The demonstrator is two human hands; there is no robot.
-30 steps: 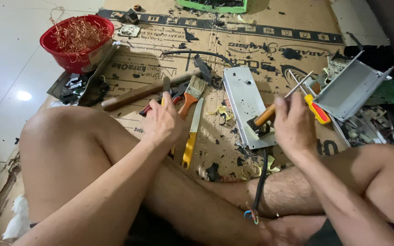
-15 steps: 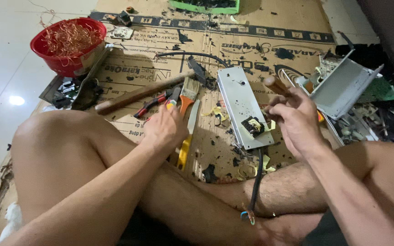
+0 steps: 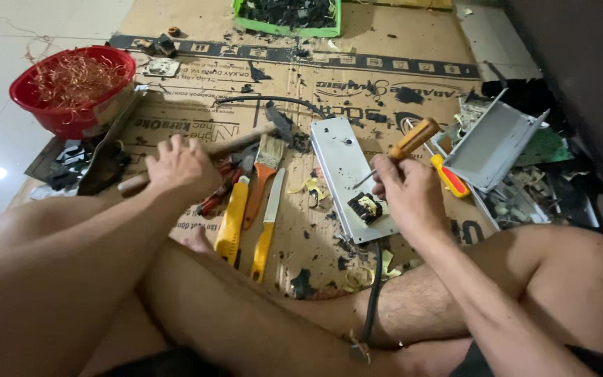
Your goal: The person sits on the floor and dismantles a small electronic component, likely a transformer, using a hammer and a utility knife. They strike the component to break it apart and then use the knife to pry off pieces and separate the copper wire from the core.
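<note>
- At the far left of the cardboard-covered floor [image 3: 385,42], a red bowl [image 3: 71,98] stood full of tangled copper wire; dark scrap beside it was too jumbled to identify.
- Just right of the bowl, the left hand [image 3: 179,167] lay on a long wooden handle [image 3: 239,143], its fingers curled over the shaft; whether they closed fully beneath it could not be told. The handle's far end ran under black debris, so its head was hidden.
- Near that hand lay red-handled pliers [image 3: 218,192], partly covered by it, a yellow utility knife [image 3: 233,223], a paintbrush [image 3: 265,167] and a yellow-handled knife [image 3: 266,223].
- At the centre, a grey metal plate [image 3: 343,167] lay flat, a small dark component [image 3: 366,207] sitting on its near end.
- Over the plate, the right hand [image 3: 406,195] gripped a screwdriver [image 3: 413,139] with an orange-brown handle, fingers wrapped tightly round the lower handle; the shaft slanted down toward the plate, its tip hard to make out.
- To the right, a grey metal casing [image 3: 493,146] sat tilted, with a second yellow-and-red screwdriver [image 3: 448,174] beside it.
- At the top edge, a green tray [image 3: 287,29] was cut off by the frame.
</note>
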